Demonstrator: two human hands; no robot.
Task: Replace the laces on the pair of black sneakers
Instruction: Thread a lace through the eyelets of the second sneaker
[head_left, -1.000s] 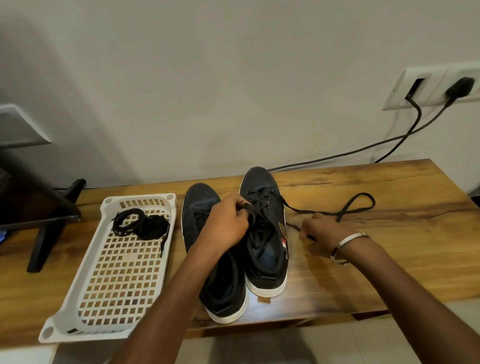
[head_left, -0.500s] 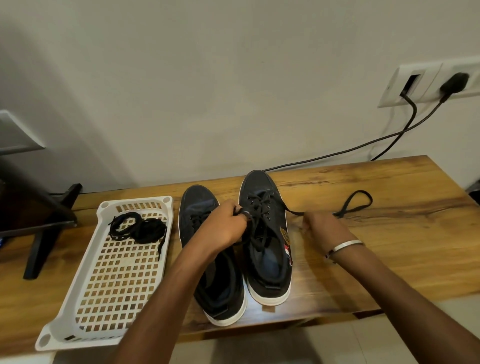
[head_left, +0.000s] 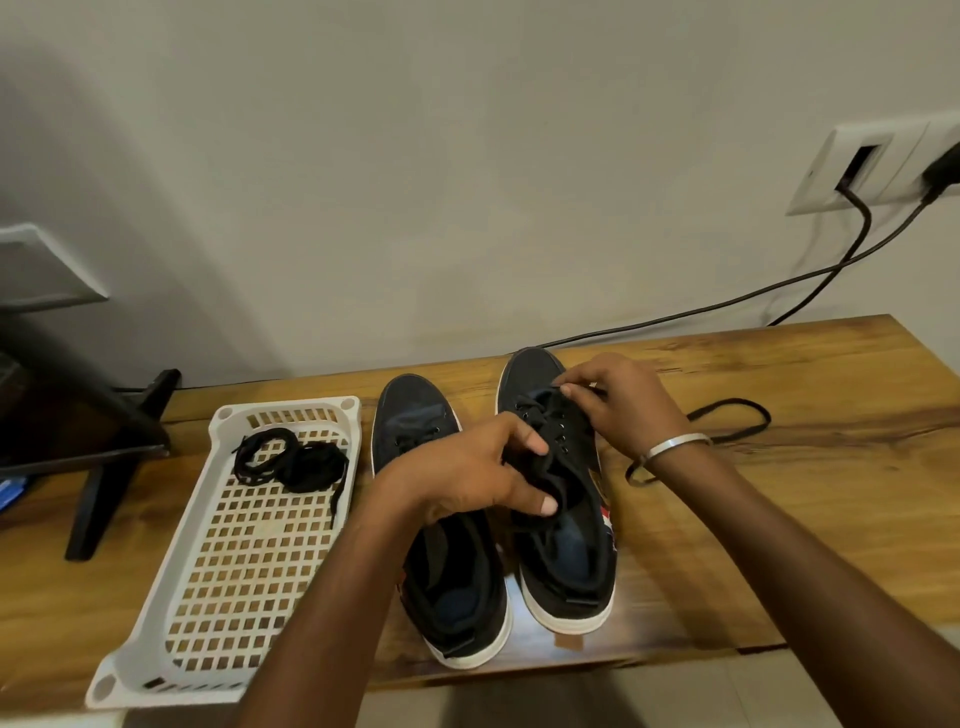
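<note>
Right hand (head_left: 618, 402) has moved onto right sneaker (head_left: 558, 499), pinching its lace (head_left: 727, 423).

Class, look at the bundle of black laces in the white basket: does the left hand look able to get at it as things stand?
Probably yes. The laces lie uncovered in the open-topped basket, just left of the shoes, nothing between. But the left hand grips the right sneaker's tongue and must let go first.

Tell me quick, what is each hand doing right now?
Left hand: fingers curled, gripping the tongue of the right sneaker.
Right hand: fingers pinching the black lace near the sneaker's top eyelets.
</note>
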